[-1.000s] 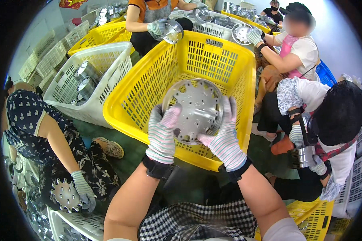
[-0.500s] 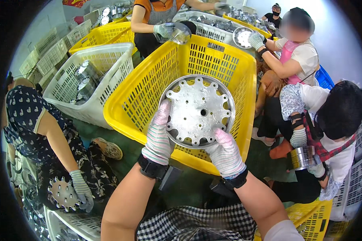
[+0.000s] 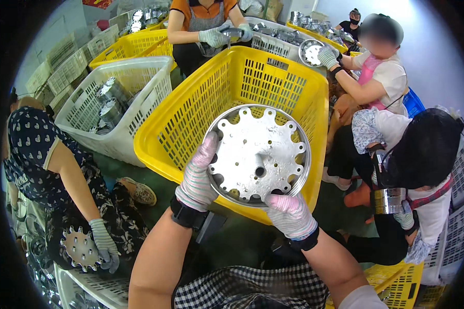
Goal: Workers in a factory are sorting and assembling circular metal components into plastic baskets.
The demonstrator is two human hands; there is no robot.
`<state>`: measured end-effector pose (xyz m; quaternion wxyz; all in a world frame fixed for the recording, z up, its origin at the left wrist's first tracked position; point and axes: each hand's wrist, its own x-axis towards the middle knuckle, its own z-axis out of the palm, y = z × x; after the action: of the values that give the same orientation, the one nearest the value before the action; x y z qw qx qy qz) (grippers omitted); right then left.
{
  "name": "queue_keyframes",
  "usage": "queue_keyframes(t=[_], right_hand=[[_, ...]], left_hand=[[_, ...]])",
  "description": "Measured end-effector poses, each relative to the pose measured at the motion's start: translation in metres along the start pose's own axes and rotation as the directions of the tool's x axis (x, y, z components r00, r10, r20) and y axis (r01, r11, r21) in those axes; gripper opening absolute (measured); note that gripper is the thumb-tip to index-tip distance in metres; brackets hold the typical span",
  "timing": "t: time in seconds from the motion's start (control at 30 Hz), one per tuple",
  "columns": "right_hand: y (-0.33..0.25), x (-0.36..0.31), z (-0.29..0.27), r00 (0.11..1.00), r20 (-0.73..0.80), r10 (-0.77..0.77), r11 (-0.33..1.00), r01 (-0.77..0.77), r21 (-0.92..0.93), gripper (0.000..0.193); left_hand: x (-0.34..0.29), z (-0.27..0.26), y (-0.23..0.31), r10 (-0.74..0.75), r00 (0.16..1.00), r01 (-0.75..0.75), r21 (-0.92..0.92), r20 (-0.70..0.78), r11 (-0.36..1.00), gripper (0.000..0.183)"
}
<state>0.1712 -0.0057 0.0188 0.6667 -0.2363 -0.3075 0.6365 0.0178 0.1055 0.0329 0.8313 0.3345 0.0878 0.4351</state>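
A round silver metal part (image 3: 252, 149) with a scalloped, gear-like plate inside a thin rim is held up in front of me. Its face, with small holes and a short hollow stub near the middle, is turned toward me. My left hand (image 3: 198, 172), in a striped glove, grips the rim on the left, thumb on the front. My right hand (image 3: 292, 215), gloved alike, grips the lower right edge with its thumb at the rim. The fingers behind the part are hidden. Behind and below it stands a large yellow basket (image 3: 162, 131).
A white basket (image 3: 139, 92) with metal parts stands to the left. Co-workers sit around: one on the left holds a toothed disc (image 3: 81, 249), one on the right a metal ring-shaped part (image 3: 388, 201). More yellow baskets (image 3: 129, 47) stand at the back.
The metal part has come slightly lower and nearer, and has turned a little in my hands. The co-worker at the back now has both hands together on a part.
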Motion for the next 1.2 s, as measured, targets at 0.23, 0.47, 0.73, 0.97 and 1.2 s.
queue_keyframes(t=[0.23,0.47,0.73,0.97,1.2], right_hand=[[0.005,0.009,-0.004,0.999,0.002,0.036,0.995,-0.036,0.089,0.075],[-0.013,0.023,-0.032,0.917,-0.286,-0.28,0.886,0.132,-0.444,0.055],[-0.014,0.015,-0.046,0.863,-0.328,-0.385,0.788,0.123,-0.603,0.063],[-0.018,0.015,-0.037,0.862,-0.367,-0.351,0.804,0.075,-0.591,0.057],[-0.046,0.011,-0.044,0.939,-0.247,-0.238,0.546,-0.081,-0.834,0.056]], left_hand=[[0.003,-0.01,-0.002,0.085,0.996,-0.08,0.182,-0.016,0.98,0.073],[-0.023,-0.004,-0.005,0.07,0.975,0.03,0.438,-0.21,0.898,0.075],[-0.033,-0.006,-0.028,0.029,0.989,0.038,0.435,-0.147,0.899,0.066],[-0.029,-0.001,-0.033,-0.031,0.985,0.081,0.298,-0.168,0.951,0.073],[-0.014,0.019,0.009,-0.119,0.972,0.211,0.521,-0.204,0.827,0.071]])
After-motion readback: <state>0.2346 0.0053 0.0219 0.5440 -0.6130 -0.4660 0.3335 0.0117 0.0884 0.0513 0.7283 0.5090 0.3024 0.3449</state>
